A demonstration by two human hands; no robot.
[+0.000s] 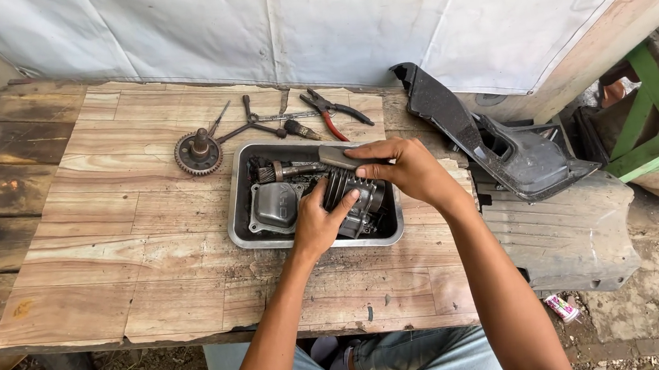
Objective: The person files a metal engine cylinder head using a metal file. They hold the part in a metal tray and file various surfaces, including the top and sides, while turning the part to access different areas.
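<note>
One view only: your head camera looks steeply down and forward from above your lap at the table (109, 257), fairly near, with the wall sheet (263, 20) across the top.

A worn wooden table (149, 253) carries a metal tray (236, 211) near its middle. Behind the tray lie a gear (198, 152), a few hand tools (254, 125) and red-handled pliers (332, 113). Black plastic panels (505, 150) rest at its right end.

A toothed gear (198, 152) lies on the wooden table (109, 257); red-handled pliers (330, 111) and a screwdriver (301, 130) rest near the back; black plastic panels (505, 150) sit at right.
</note>
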